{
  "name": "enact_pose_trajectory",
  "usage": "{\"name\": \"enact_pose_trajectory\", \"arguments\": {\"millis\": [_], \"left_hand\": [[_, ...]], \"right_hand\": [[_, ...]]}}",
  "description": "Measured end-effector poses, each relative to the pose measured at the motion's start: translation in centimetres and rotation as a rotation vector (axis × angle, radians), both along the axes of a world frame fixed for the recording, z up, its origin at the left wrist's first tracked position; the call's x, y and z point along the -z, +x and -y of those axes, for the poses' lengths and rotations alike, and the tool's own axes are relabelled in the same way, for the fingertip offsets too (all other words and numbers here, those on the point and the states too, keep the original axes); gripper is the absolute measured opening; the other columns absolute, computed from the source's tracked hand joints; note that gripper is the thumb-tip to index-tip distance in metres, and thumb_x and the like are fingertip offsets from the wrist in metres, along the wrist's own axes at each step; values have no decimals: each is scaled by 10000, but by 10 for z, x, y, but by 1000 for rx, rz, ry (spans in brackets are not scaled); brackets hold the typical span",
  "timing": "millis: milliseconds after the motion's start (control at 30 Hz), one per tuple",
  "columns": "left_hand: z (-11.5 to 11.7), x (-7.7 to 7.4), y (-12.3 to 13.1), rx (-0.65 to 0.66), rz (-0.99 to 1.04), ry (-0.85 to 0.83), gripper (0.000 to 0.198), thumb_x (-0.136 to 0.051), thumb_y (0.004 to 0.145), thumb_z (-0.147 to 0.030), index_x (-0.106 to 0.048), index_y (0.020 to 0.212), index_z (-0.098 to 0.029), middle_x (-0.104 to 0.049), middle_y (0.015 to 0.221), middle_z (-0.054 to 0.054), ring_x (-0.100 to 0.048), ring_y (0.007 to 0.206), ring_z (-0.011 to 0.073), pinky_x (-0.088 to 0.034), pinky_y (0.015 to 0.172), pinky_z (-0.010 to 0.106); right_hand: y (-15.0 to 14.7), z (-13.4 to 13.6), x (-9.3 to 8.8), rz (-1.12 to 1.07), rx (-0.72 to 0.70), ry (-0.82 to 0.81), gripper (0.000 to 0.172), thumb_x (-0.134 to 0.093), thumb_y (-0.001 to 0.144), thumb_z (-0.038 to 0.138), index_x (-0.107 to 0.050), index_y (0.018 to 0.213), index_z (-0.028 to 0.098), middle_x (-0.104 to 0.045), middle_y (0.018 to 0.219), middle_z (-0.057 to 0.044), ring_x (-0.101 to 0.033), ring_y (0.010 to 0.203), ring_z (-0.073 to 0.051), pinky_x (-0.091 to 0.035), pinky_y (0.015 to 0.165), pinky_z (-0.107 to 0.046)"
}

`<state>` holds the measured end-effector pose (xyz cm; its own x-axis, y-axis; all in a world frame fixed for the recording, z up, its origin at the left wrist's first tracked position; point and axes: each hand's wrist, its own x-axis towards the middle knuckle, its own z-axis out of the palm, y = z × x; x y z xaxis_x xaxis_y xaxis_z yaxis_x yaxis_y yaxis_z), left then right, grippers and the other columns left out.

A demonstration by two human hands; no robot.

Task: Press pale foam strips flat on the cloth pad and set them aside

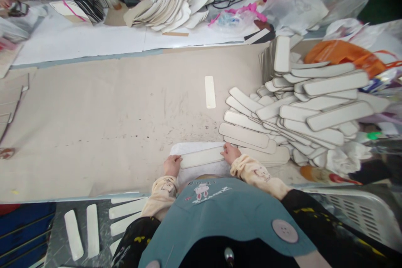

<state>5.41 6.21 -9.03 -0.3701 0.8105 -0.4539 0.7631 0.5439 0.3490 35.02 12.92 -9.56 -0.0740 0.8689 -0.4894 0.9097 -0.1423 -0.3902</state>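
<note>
Just in front of my body, a long cream strip with rounded ends [202, 157] lies across a white sheet [185, 148] on the table. My left hand [172, 165] grips the strip's left end, thumb and fingers pinched together. At its other end, my right hand [230, 153] pinches the right tip between thumb and fingers. Right beside that hand spreads a big loose pile of similar pale strips [307, 117]. Farther up the table, a smaller pale rectangular piece [210, 92] lies alone.
Beyond the table, curved pale pieces [176, 6] are heaped on a white surface. An orange bag [345, 56] and plastic bags [295, 0] crowd the right. Below the near edge are several strips [93, 230] and a grey plastic basket [358, 213]. Another person's hand [6, 0] shows far left.
</note>
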Motion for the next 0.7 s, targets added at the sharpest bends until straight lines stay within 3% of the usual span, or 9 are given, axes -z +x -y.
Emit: {"name": "enact_pose_trajectory", "arguments": {"millis": [700], "left_hand": [[-4,2,-2,-33,-3,-47,231,-538,736,-337,-665,884,-213,-669,814,35,-594,791,180,-415,694,285]], "right_hand": [[-3,-2,-3,34,26,-42,207,-634,754,245,-546,939,215,-601,747,-13,-521,709,-159,-334,621,-267]]}}
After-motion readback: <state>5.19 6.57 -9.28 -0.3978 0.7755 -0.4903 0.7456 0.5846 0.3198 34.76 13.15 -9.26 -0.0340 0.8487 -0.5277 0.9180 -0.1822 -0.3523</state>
